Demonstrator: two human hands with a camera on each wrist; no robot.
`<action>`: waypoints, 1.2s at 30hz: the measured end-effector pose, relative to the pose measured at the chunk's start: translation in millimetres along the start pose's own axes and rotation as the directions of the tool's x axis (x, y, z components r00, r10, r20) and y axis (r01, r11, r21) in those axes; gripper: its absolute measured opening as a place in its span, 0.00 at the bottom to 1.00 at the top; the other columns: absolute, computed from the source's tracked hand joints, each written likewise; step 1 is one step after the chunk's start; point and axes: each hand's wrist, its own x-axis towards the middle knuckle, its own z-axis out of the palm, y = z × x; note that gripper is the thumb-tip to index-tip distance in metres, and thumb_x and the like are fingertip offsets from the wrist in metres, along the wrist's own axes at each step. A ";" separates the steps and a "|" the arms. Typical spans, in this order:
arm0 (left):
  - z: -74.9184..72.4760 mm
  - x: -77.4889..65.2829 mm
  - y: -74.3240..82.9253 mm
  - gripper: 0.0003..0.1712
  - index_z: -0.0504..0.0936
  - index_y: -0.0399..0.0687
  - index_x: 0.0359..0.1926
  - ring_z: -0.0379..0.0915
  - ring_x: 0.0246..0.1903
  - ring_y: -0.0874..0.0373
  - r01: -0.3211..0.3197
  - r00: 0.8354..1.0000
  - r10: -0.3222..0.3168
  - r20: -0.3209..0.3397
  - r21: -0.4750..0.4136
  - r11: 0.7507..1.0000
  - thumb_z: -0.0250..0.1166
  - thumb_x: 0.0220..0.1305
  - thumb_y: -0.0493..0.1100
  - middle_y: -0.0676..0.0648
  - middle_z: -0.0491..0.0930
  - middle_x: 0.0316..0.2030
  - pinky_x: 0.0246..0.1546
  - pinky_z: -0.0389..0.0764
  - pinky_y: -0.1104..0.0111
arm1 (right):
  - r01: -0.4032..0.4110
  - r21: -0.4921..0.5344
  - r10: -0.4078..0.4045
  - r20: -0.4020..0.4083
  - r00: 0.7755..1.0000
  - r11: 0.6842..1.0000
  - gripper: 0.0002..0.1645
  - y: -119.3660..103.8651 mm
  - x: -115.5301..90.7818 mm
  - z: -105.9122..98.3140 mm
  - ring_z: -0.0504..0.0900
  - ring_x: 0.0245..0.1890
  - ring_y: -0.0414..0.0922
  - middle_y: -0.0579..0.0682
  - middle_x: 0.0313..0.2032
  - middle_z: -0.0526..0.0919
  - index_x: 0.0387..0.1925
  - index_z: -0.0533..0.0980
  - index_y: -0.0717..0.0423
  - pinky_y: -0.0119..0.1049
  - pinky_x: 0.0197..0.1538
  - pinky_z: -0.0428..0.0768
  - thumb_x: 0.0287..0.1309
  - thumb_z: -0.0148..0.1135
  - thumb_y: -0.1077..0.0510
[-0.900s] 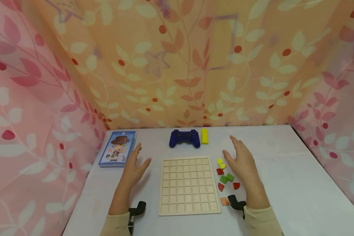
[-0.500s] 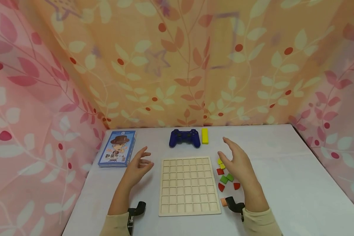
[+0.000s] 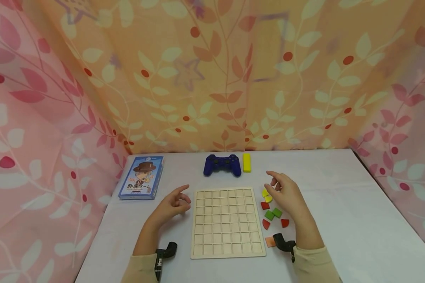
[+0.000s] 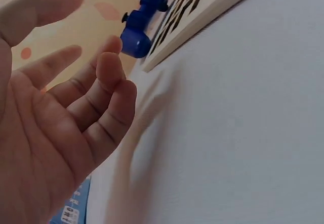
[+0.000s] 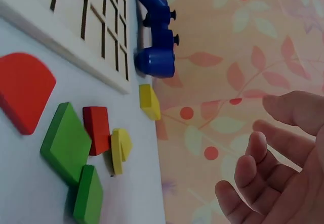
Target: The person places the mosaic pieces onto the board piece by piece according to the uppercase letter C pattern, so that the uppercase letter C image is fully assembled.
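My left hand (image 3: 168,207) hovers just left of the pale wooden grid board (image 3: 228,223), its fingers loosely curled and holding nothing. Over the table to the board's right is my right hand (image 3: 287,194), also with nothing in it; its index finger extends and the others bend loosely. Beneath and beside that hand lie small flat pieces: yellow ones (image 3: 268,199), a red square (image 3: 265,205), green squares (image 3: 269,215), red quarter-rounds (image 3: 266,224) and an orange square (image 3: 270,241). In the right wrist view, the red quarter-round (image 5: 26,90) and a green piece (image 5: 67,143) show large.
A blue game controller (image 3: 222,165) lies behind the board, with a yellow block (image 3: 246,163) beside it. At the back left is a blue boxed game (image 3: 141,178). Patterned curtains (image 3: 212,78) enclose the white table (image 3: 347,204) at the back and sides.
My left hand has turned and shifted toward the board, its fingers curling more. My right hand has moved slightly left and lower, its fingers bending. The pieces and board have stayed in place.
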 end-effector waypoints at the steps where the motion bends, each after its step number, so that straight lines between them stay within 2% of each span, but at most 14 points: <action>1: 0.1 0.4 -2.5 0.46 0.56 0.38 0.79 0.77 0.35 0.59 -0.002 1.000 0.002 0.017 0.000 1.000 0.69 0.65 0.32 0.32 0.76 0.48 0.35 0.77 0.69 | -0.016 -0.003 0.016 0.021 1.000 1.000 0.29 1.9 0.8 0.1 0.72 0.36 0.47 0.50 0.38 0.74 0.66 0.75 0.58 0.36 0.34 0.73 0.67 0.68 0.56; 3: 0.5 0.7 -6.3 0.45 0.57 0.36 0.78 0.74 0.31 0.61 0.002 0.999 -0.002 0.032 -0.005 1.000 0.68 0.64 0.30 0.34 0.76 0.45 0.32 0.75 0.71 | -0.044 -0.003 0.044 0.066 0.997 0.999 0.27 5.7 2.0 0.4 0.69 0.33 0.47 0.50 0.36 0.73 0.64 0.77 0.58 0.36 0.31 0.69 0.66 0.68 0.56; 6: 1.8 -0.2 -9.0 0.44 0.59 0.36 0.77 0.69 0.27 0.62 0.035 0.999 -0.035 0.023 -0.007 0.999 0.69 0.63 0.30 0.39 0.76 0.40 0.27 0.72 0.72 | -0.104 0.008 0.101 0.151 0.983 0.995 0.24 13.0 3.6 2.1 0.69 0.32 0.47 0.50 0.34 0.72 0.61 0.79 0.57 0.37 0.31 0.68 0.65 0.68 0.56; 10: 3.7 -1.5 -11.1 0.44 0.62 0.41 0.77 0.66 0.23 0.63 0.112 0.994 -0.112 0.000 -0.040 0.993 0.69 0.62 0.30 0.45 0.76 0.34 0.22 0.68 0.72 | -0.198 0.034 0.180 0.282 0.942 0.980 0.20 24.3 4.5 5.9 0.71 0.30 0.48 0.51 0.32 0.72 0.55 0.81 0.57 0.38 0.31 0.70 0.62 0.69 0.60; 13: 5.1 -2.2 -13.5 0.44 0.63 0.44 0.76 0.62 0.19 0.62 0.147 0.989 -0.147 0.001 -0.049 0.988 0.69 0.62 0.30 0.48 0.75 0.27 0.21 0.64 0.72 | -0.233 0.035 0.207 0.341 0.917 0.972 0.18 33.6 4.8 10.5 0.72 0.29 0.48 0.51 0.31 0.73 0.51 0.81 0.58 0.39 0.32 0.72 0.59 0.68 0.64; 17: 6.7 -2.4 -15.7 0.43 0.65 0.42 0.75 0.58 0.17 0.62 0.149 0.989 -0.149 0.006 -0.014 0.989 0.70 0.61 0.31 0.51 0.70 0.19 0.20 0.61 0.71 | -0.236 0.008 0.218 0.346 0.913 0.972 0.17 44.4 5.6 16.7 0.73 0.30 0.47 0.51 0.30 0.73 0.48 0.82 0.56 0.40 0.34 0.71 0.56 0.68 0.66; 23: 10.7 1.9 -15.9 0.43 0.66 0.40 0.75 0.58 0.15 0.63 0.157 0.987 -0.158 0.039 0.016 0.987 0.73 0.59 0.33 0.53 0.68 0.16 0.19 0.62 0.71 | -0.234 -0.045 0.235 0.323 0.917 0.971 0.14 49.3 6.2 21.8 0.73 0.30 0.47 0.51 0.29 0.73 0.47 0.82 0.54 0.40 0.33 0.72 0.59 0.70 0.63; 26: 12.6 4.8 -14.9 0.43 0.66 0.39 0.74 0.58 0.14 0.63 0.152 0.988 -0.153 0.032 0.037 0.988 0.73 0.59 0.33 0.53 0.68 0.15 0.18 0.62 0.71 | -0.237 -0.057 0.243 0.306 0.920 0.970 0.13 48.7 6.5 21.2 0.73 0.30 0.47 0.51 0.29 0.73 0.48 0.83 0.53 0.40 0.34 0.71 0.62 0.69 0.59; 31: 15.2 6.8 -14.0 0.43 0.67 0.39 0.74 0.58 0.14 0.63 0.151 0.988 -0.152 0.006 0.068 0.986 0.73 0.58 0.33 0.53 0.68 0.15 0.19 0.63 0.70 | -0.233 -0.072 0.244 0.287 0.926 0.970 0.15 52.4 7.7 22.0 0.76 0.34 0.46 0.50 0.36 0.81 0.50 0.83 0.56 0.41 0.38 0.74 0.67 0.65 0.52; 34: 17.0 6.4 -15.4 0.42 0.68 0.39 0.73 0.58 0.15 0.63 0.154 0.988 -0.154 -0.002 0.075 0.985 0.74 0.58 0.33 0.53 0.68 0.16 0.20 0.63 0.70 | -0.233 -0.075 0.244 0.279 0.929 0.970 0.16 55.6 7.8 23.8 0.77 0.35 0.46 0.50 0.40 0.84 0.50 0.83 0.59 0.41 0.40 0.77 0.69 0.64 0.52; 36: 18.0 5.7 -16.1 0.42 0.68 0.38 0.73 0.58 0.15 0.63 0.146 0.989 -0.146 -0.003 0.080 0.986 0.74 0.58 0.32 0.53 0.68 0.16 0.20 0.63 0.70 | -0.239 -0.076 0.251 0.270 0.930 0.968 0.16 56.7 7.9 24.8 0.77 0.35 0.46 0.50 0.40 0.84 0.50 0.83 0.59 0.41 0.41 0.77 0.68 0.64 0.52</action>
